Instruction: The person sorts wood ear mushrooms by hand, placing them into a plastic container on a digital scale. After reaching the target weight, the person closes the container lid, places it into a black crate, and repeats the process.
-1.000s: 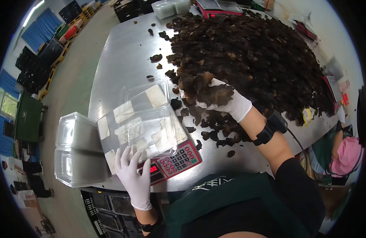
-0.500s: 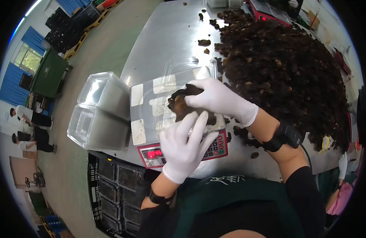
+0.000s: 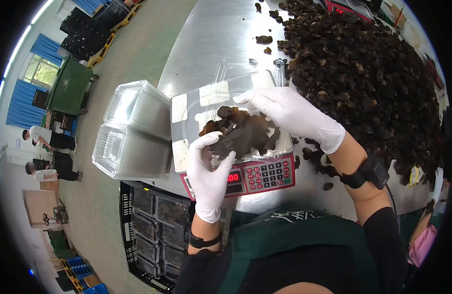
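A metal table holds a heap of dark, curled pieces right of the red scale. Stacked clear containers stand left of it. Over the scale's plate, the right hand, fingers loosely extended, and the left hand, thumb and fingers apart, meet a dark clump; whether either grips is unclear.

At left, a green bin stands by blue curtains, two people nearer, and black crates stacked farther off.
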